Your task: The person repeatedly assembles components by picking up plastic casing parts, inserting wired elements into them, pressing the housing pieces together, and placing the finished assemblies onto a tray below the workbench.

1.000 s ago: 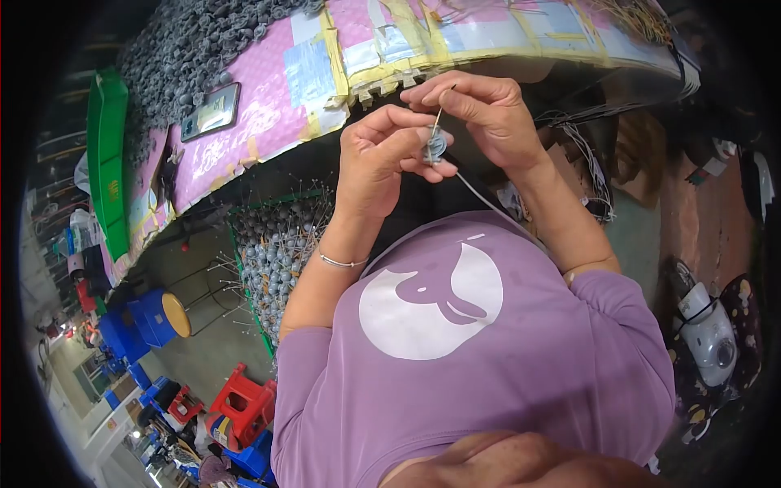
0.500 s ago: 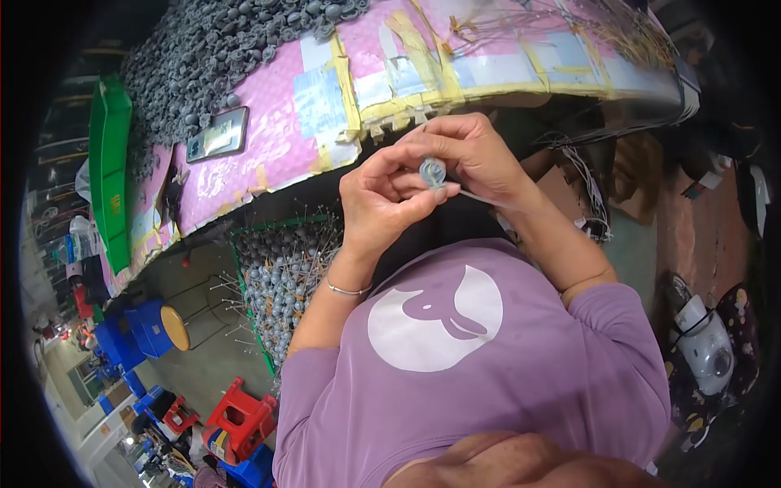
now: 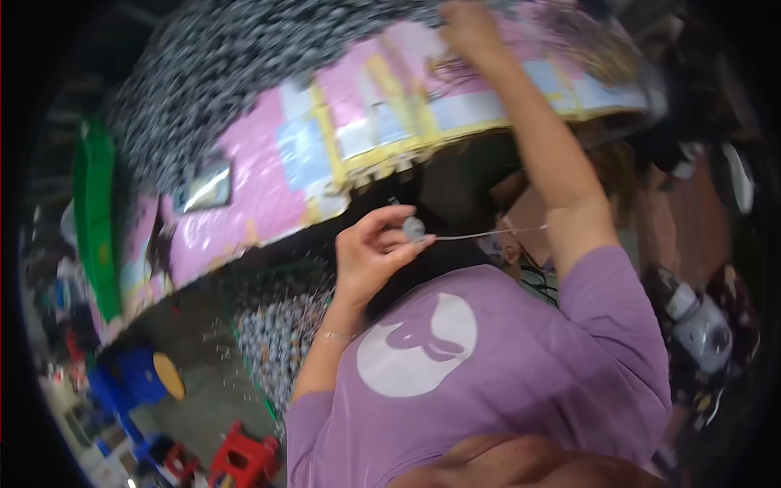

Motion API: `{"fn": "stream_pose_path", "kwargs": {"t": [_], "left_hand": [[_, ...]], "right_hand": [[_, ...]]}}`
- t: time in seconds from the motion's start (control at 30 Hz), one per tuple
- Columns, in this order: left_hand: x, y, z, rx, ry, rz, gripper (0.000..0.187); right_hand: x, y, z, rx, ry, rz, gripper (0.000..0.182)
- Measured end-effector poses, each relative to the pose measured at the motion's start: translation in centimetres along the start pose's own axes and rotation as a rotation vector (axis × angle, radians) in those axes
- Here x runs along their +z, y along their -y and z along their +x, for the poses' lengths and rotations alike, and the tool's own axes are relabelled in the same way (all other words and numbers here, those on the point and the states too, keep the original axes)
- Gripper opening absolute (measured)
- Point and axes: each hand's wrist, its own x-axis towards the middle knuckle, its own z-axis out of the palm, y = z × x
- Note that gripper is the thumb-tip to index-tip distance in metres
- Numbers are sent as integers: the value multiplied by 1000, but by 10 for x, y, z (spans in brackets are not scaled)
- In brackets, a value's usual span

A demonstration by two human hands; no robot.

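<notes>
Pinched in the left hand (image 3: 370, 252) near the chest, a small grey disc (image 3: 413, 229) trails its wire (image 3: 488, 233), while the right hand (image 3: 465, 28) reaches onto the pink-covered table (image 3: 268, 175), apparently for another piece, its grip blurred.

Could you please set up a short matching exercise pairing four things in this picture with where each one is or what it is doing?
Things:
1. left hand
2. right hand
3. thin wire
4. green bin

Places or states:
A. stretched up over the pink table top
B. standing at the table's far left edge
C. pinching a small grey round part
D. sticking out sideways from the round part

Pairs: 1-C, 2-A, 3-D, 4-B
</notes>
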Motion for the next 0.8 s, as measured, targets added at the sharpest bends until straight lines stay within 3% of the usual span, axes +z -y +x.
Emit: {"fn": "stream_pose_path", "kwargs": {"t": [0.03, 0.1, 0.17, 0.27, 0.33, 0.37, 0.57, 0.67, 0.7, 0.8], "left_hand": [[-1, 2, -1, 16, -24, 167, 45], [7, 13, 3, 66, -26, 97, 44], [9, 15, 5, 84, 3, 34, 46], [13, 14, 2, 91, -14, 81, 46], [17, 13, -2, 110, -34, 101, 45], [18, 13, -3, 111, -27, 67, 46], [16, 15, -7, 131, -24, 31, 44], [17, 13, -7, 177, -42, 61, 45], [16, 12, -6, 199, -62, 82, 45], [13, 4, -7, 288, -200, 150, 44]], "right_hand": [[-10, -6, -4, -86, -15, 130, 21], [-20, -4, -17, -117, -179, 334, 23], [31, 45, -12, -139, -129, 475, 28], [120, 44, -6, -199, -38, 566, 40], [-1, 48, -12, -202, 200, 472, 14], [9, 41, -6, -333, 151, 381, 11], [-21, 34, -4, -364, 241, 265, 15], [-3, 34, -1, -375, 176, 202, 18], [-9, 37, -10, -439, -29, 125, 18], [-61, 82, -48, -265, -297, 510, 18]]}}
